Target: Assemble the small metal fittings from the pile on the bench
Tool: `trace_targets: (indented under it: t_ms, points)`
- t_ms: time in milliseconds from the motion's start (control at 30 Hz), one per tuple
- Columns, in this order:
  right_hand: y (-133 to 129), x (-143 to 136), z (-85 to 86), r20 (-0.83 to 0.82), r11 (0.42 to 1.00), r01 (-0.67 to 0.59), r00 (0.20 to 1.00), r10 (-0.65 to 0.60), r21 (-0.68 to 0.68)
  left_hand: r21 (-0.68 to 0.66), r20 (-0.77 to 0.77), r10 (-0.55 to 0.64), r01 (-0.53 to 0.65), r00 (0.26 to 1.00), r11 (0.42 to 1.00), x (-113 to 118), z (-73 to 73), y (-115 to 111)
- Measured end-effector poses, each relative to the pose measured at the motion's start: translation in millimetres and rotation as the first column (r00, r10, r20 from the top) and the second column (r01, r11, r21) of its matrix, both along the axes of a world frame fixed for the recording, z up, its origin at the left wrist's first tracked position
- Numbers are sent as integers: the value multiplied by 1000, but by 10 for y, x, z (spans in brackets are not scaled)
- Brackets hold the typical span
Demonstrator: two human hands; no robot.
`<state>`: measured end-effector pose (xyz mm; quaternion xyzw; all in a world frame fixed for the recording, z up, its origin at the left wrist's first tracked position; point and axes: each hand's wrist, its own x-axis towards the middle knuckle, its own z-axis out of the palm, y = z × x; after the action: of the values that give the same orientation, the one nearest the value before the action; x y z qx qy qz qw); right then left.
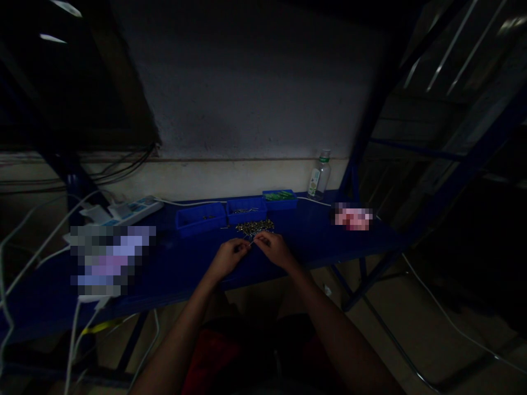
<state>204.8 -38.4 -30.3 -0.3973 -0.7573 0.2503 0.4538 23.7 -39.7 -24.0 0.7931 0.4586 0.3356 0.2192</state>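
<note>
My left hand (231,258) and my right hand (272,247) meet over the front part of the blue table, fingers pinched close together. Something small, thin and pale shows between the fingertips, too small and dim for me to name. Just beyond my fingers lies a heap of small brass-coloured metal parts (255,226). Behind it stand a blue bin (246,218) with thin metal pieces, a blue bin (201,225) on the left with a few small pieces, and a blue bin (280,205) with green items.
On the blue table (313,236) stand a clear bottle (320,176) at the back right and a white power strip (135,211) with plugs at the left. Blurred-out items lie at both sides. White cables run along the back and hang off the left. A wall rises behind.
</note>
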Motion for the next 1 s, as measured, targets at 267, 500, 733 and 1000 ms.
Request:
trace_targets:
  t_ms: [267, 500, 733, 1000]
  points:
    - [20, -22, -71, 169, 999, -31, 985, 37, -35, -23, 173, 58, -55, 983, 998, 18, 117, -73]
    - [4, -23, -59, 300, 997, -45, 954, 25, 57, -32, 164, -83, 89, 983, 995, 36, 119, -95]
    - [4, -15, -52, 325, 994, -70, 945, 39, 82, -37, 158, -115, 122, 981, 992, 27, 121, -104]
    - [14, -20, -55, 354, 994, -68, 935, 33, 87, -45, 151, -116, 124, 982, 991, 33, 150, -123]
